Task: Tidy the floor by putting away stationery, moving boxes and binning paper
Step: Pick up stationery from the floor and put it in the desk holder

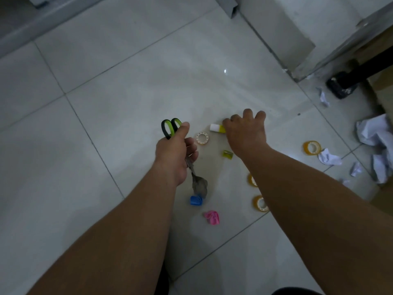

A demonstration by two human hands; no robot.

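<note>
The right hand [244,133] hangs low over the glue stick [217,128], fingers bent down and a little apart, its thumb side covering the stick's yellow end. I cannot tell whether the fingers have closed round the stick or only lie over it. The glue stick lies on the floor tiles [127,92] with its long axis running left to right across the person. The white cap points toward the left hand and the yellow body goes in under the right palm. My judgement is that a pinch across the barrel, thumb on the near side and fingers on the far side, suits it better than one from the ends.

The left hand [174,154] is left of the glue stick and is already taken, its fingers curled round a pair of scissors [171,128], green-and-black loops up and blades pointing back toward the person. So the right hand is the nearer and the free one.

Just left of the glue stick sits a white tape roll [201,138], and nearer the person a small green sharpener [228,153]. Well to the right of the stick lie a yellow tape roll [311,147] and crumpled paper [374,133].
</note>
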